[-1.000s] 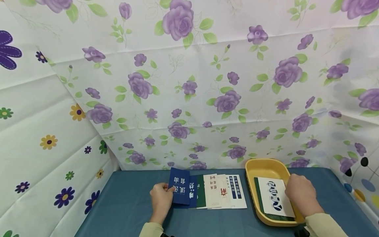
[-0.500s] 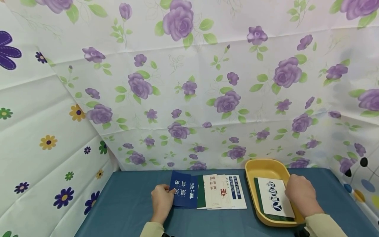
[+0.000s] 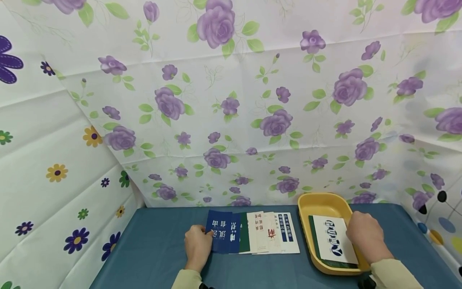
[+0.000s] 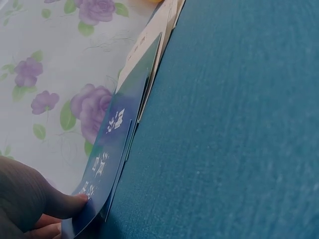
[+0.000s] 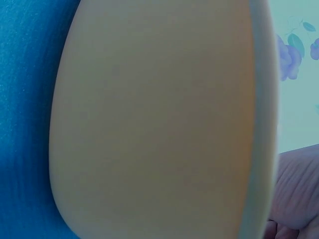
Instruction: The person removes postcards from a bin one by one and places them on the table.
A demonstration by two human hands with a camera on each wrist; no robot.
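Observation:
My left hand (image 3: 197, 247) pinches the left edge of a dark blue card (image 3: 219, 224) with white characters. In the left wrist view the thumb lies on top of this bent card (image 4: 99, 169), with fingers beneath it. It overlaps a second blue card (image 3: 234, 245) at the left end of a fanned row. Further right in that row come a green card (image 3: 244, 237), cream cards (image 3: 257, 241) and a white card (image 3: 293, 245) with blue blocks. My right hand (image 3: 366, 235) grips the right rim of a yellow tray (image 3: 317, 199); its fingertips are mostly hidden.
Inside the tray a white card (image 3: 332, 237) with dark blue lettering lies over a green one (image 3: 333, 264). The blue-green tabletop (image 3: 155, 245) meets a flowered cloth (image 3: 216, 180) at its back edge, and another flowered sheet (image 3: 43, 208) hangs on the left.
The blue card in my left hand has come down and slightly right, closer over the second blue card. My right hand has stayed on the tray, which has not shifted.

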